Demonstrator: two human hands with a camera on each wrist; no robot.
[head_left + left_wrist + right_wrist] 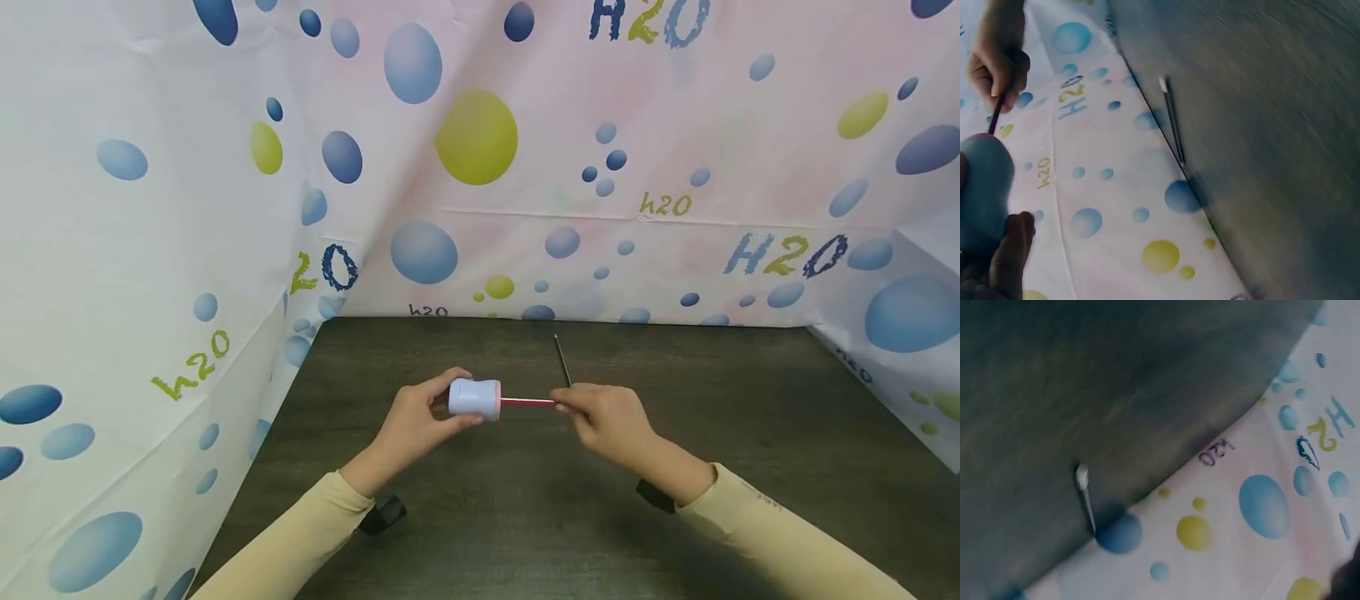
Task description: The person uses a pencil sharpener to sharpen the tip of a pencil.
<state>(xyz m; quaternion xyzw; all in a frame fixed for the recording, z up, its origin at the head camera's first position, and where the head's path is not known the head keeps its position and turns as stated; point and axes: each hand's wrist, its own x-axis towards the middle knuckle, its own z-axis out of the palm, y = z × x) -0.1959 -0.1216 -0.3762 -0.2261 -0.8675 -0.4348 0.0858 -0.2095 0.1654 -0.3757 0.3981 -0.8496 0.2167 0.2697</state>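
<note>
My left hand (412, 421) grips a light blue barrel-shaped pencil sharpener (472, 399) with a pink rim, fingers on top and thumb below. From its pink end a red pencil (527, 402) runs level to my right hand (613, 419), which pinches the pencil's far end. The pencil's other end is hidden at the sharpener. In the left wrist view, the sharpener (985, 181) is at the lower left, the pencil (996, 115) between it and the right hand (1000, 72). Beyond the right hand lies a slim dark stick (562, 360) like a pencil, whitish at one end.
A dark wood-grain table (480, 525) spreads under both hands. White sheeting (525, 183) with blue and green dots and H2O lettering walls it at the back and sides. In the right wrist view, the dark stick (1087, 500) lies near the table's back edge.
</note>
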